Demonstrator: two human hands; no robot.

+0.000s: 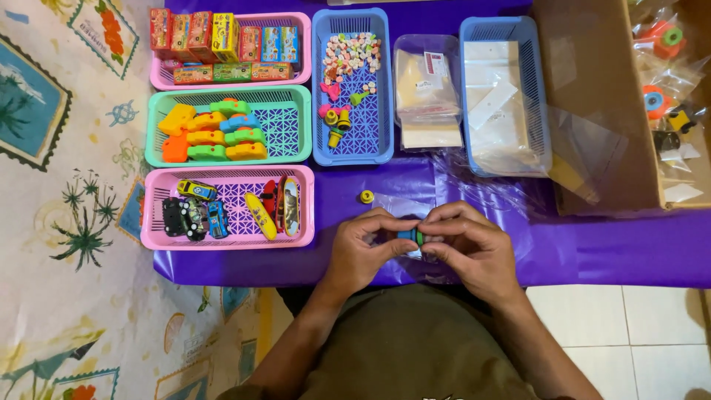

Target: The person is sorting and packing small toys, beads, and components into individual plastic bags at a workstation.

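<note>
Two hands meet at the purple cloth's (pixel 607 252) front edge: the left hand (pixel 363 248) and the right hand (pixel 470 244) both pinch one small blue-green toy (pixel 412 236). Just beyond lies a yellow ring (pixel 366 196), right of the pink basket (pixel 222 241).

Three baskets stand in a column at the left of the desk (pixel 592 252): boxes (pixel 222 41) in the far one, blocks (pixel 211 133) in the middle, cars (pixel 196 211) in the near; right of them a tall basket (pixel 352 85) of small pieces, then a bag stack (pixel 426 92), a basket of sleeves (pixel 503 96), and a carton (pixel 600 111) far right; a small ring (pixel 366 196) lies before the tall basket, just behind the hands (pixel 418 241).
</note>
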